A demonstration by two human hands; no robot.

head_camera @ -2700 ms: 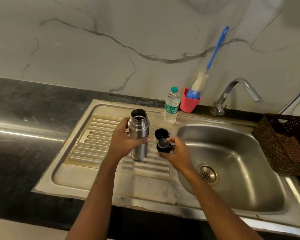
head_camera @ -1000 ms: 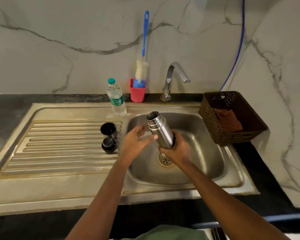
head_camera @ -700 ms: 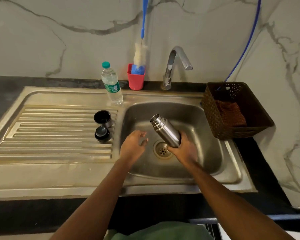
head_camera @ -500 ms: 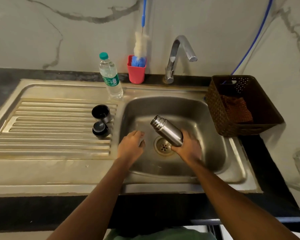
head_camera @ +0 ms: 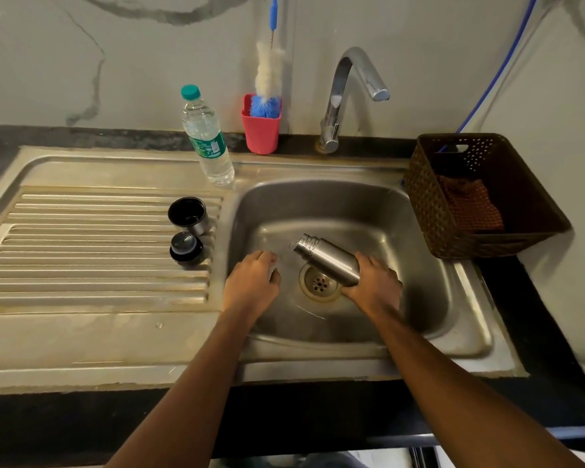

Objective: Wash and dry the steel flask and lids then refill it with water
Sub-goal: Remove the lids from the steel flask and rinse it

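Flask held tilted over the sink.
Right hand grips its base; left hand hovers alongside, fingers loosely curled, empty.

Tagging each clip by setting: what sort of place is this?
Most likely a home kitchen, at the washing-up spot: a steel sink with a ribbed drainboard, a tap behind it, and a bottle brush standing in a red cup.

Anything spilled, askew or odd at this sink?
Nothing stands out. The steel flask lies tilted over the sink in the right hand, seemingly a deliberate pour; the cup lid and stopper stand on the drainboard.
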